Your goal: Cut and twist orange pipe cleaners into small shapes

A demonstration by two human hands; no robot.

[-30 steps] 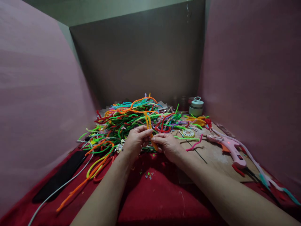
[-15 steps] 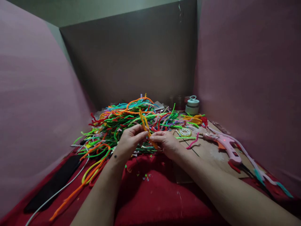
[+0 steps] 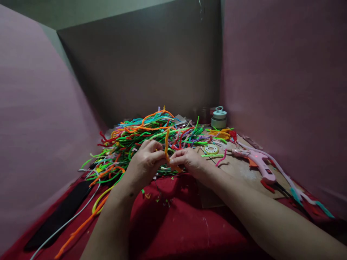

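Note:
An orange-yellow pipe cleaner is pinched between my two hands near the middle of the view. One length of it stands up above my fingers, and a lower part shows by my right fingertips. My left hand is closed on it, back of the hand toward me, fingertips partly hidden. My right hand pinches it from the right with thumb and fingers. Just behind both hands lies a big heap of coloured pipe cleaners, mostly green, orange and red.
A pink glue gun with a lit red light rests on a brown board at right. Near it are a white ring-shaped disc and a pale green lidded jar. A white cable crosses the red cloth at left.
My left hand has turned over, its back now facing me more. Only one upright length of the pipe cleaner shows above my fingers, where two showed before. The view has shifted slightly.

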